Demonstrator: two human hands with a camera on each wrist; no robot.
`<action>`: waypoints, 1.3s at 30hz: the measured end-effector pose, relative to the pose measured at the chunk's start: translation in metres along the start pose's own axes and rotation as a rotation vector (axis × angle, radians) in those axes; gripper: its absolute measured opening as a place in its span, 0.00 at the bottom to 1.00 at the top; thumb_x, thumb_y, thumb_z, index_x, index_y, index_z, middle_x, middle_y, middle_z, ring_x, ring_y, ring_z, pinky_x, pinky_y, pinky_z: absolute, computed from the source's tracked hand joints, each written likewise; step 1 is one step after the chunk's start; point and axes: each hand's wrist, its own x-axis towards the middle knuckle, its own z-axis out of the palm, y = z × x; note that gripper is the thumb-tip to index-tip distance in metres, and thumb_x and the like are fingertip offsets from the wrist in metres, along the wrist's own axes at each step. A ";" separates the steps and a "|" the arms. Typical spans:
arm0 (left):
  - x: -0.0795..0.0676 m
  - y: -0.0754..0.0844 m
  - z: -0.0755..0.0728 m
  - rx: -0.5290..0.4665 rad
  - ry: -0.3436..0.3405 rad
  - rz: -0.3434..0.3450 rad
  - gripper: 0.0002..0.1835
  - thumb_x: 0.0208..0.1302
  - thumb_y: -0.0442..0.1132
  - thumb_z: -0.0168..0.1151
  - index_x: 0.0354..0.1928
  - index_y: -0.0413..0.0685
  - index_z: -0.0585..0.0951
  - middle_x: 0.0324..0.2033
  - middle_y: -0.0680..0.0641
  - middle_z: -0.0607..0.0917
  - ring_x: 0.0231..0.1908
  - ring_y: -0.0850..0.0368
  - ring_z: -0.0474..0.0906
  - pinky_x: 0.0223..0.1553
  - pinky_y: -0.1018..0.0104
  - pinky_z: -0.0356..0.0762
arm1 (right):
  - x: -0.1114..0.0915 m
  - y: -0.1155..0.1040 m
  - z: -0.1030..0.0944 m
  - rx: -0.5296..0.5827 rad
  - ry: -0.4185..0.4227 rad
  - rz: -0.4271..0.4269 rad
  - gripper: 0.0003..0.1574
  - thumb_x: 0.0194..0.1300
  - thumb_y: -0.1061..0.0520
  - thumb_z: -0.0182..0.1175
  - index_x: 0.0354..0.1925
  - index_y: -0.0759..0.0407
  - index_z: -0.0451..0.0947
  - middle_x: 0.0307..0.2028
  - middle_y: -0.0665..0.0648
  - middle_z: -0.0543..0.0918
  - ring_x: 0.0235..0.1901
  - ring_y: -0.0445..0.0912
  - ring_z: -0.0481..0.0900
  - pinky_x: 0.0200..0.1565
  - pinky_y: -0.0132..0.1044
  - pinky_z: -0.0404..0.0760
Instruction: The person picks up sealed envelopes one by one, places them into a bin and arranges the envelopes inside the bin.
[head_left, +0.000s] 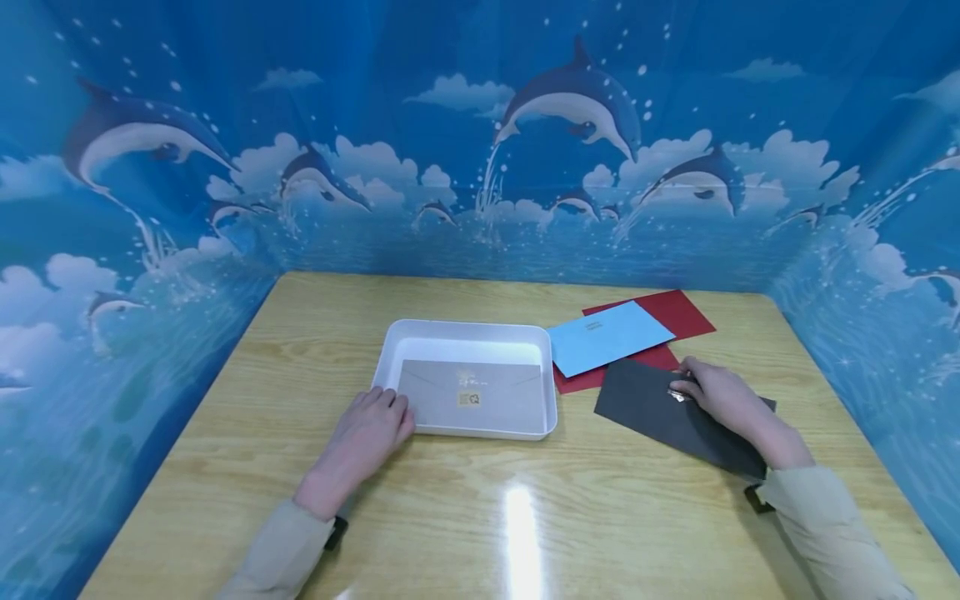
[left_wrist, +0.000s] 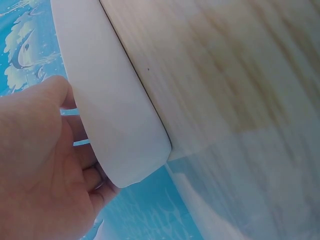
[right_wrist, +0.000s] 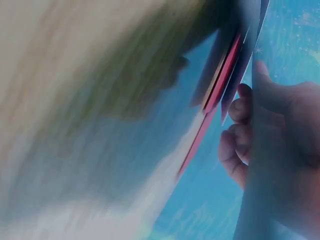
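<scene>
- While facing a dolphin-printed curtain [head_left: 442, 92] at the back and sides, reaching with both sleeved arms over a wood-grained tabletop [head_left: 315, 333].
- Holding a shallow white tray [head_left: 468, 342] near the middle of the tabletop, gripping its near left corner with the left hand [head_left: 372, 423]; curling those fingers over the rim, with the wall caught in the bend, seemingly for stopping any sliding.
- Gripping a black envelope [head_left: 678, 421] just right of the tray with the right hand [head_left: 723, 396]; closing thumb and bent fingers on it near the far edge, apparently for a firm hold on such thin stock; not being able to tell how much of it is touching the tabletop.
- Showing on that envelope a long, flat, dark rectangle, plain and uncreased as far as visible.
- Fanning beyond it, red envelopes included [head_left: 686, 315], with a light blue envelope [head_left: 611, 337] lying across the top, perhaps for leaving edges exposed.
- Lying lengthwise inside the tray as a grey envelope [head_left: 427, 396], probably for fitting between the walls, and bearing a small gold label [head_left: 469, 399].
- Glinting beside the right thumb as a silvery emblem [head_left: 678, 395] on the black face, appearing too small for reading.
</scene>
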 end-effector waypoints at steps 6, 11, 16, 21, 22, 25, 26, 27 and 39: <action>0.001 -0.001 0.000 -0.001 0.004 0.001 0.11 0.65 0.37 0.59 0.25 0.45 0.73 0.22 0.50 0.69 0.26 0.53 0.63 0.32 0.60 0.68 | -0.007 -0.010 -0.007 -0.055 0.052 -0.013 0.11 0.70 0.51 0.64 0.37 0.58 0.76 0.24 0.49 0.76 0.23 0.42 0.70 0.27 0.37 0.67; 0.000 -0.002 0.000 0.009 0.002 0.009 0.10 0.65 0.36 0.59 0.26 0.45 0.73 0.22 0.50 0.69 0.26 0.54 0.63 0.31 0.60 0.68 | -0.011 -0.024 -0.016 -0.085 0.129 -0.063 0.14 0.69 0.49 0.65 0.32 0.56 0.75 0.22 0.48 0.73 0.21 0.41 0.68 0.26 0.36 0.66; 0.000 -0.002 -0.001 0.018 0.012 0.024 0.09 0.63 0.36 0.59 0.25 0.45 0.73 0.21 0.50 0.69 0.25 0.54 0.62 0.31 0.61 0.67 | -0.014 -0.040 -0.022 -0.144 0.259 -0.149 0.18 0.65 0.52 0.69 0.27 0.53 0.69 0.18 0.47 0.65 0.19 0.41 0.62 0.26 0.35 0.62; 0.000 -0.001 -0.002 0.012 0.011 0.016 0.10 0.63 0.36 0.60 0.25 0.45 0.73 0.21 0.51 0.69 0.25 0.54 0.62 0.31 0.60 0.68 | -0.011 -0.055 -0.027 -0.222 0.411 -0.287 0.22 0.59 0.54 0.73 0.28 0.54 0.66 0.17 0.45 0.62 0.17 0.39 0.58 0.26 0.36 0.60; 0.000 0.000 -0.002 0.009 0.007 0.012 0.10 0.64 0.36 0.60 0.25 0.45 0.73 0.21 0.51 0.69 0.25 0.54 0.63 0.31 0.60 0.68 | -0.011 -0.058 -0.028 -0.237 0.434 -0.308 0.23 0.58 0.54 0.74 0.28 0.55 0.66 0.17 0.45 0.61 0.17 0.39 0.58 0.26 0.36 0.60; 0.000 0.000 -0.002 -0.002 -0.004 0.001 0.10 0.64 0.36 0.59 0.25 0.46 0.72 0.21 0.51 0.69 0.25 0.54 0.63 0.31 0.60 0.68 | -0.009 -0.067 -0.031 -0.260 0.475 -0.341 0.23 0.56 0.55 0.75 0.29 0.56 0.67 0.18 0.46 0.62 0.18 0.40 0.58 0.27 0.36 0.60; 0.000 0.000 -0.002 -0.004 -0.005 -0.001 0.11 0.64 0.36 0.59 0.25 0.46 0.72 0.21 0.51 0.69 0.25 0.54 0.63 0.31 0.60 0.68 | -0.007 -0.069 -0.032 -0.262 0.485 -0.348 0.23 0.56 0.55 0.75 0.30 0.57 0.67 0.18 0.46 0.63 0.18 0.41 0.58 0.27 0.37 0.60; 0.000 0.000 -0.002 -0.004 -0.006 -0.003 0.11 0.64 0.36 0.59 0.25 0.46 0.72 0.21 0.51 0.69 0.25 0.54 0.63 0.31 0.60 0.68 | -0.006 -0.072 -0.033 -0.266 0.490 -0.346 0.23 0.56 0.54 0.75 0.30 0.57 0.67 0.18 0.47 0.64 0.19 0.41 0.58 0.27 0.37 0.60; 0.000 0.000 0.000 -0.003 0.008 -0.001 0.12 0.65 0.37 0.59 0.24 0.46 0.72 0.21 0.51 0.68 0.25 0.54 0.62 0.31 0.61 0.67 | 0.016 -0.118 -0.047 -0.197 0.578 -0.316 0.19 0.59 0.54 0.74 0.33 0.60 0.72 0.23 0.54 0.72 0.24 0.49 0.68 0.30 0.41 0.64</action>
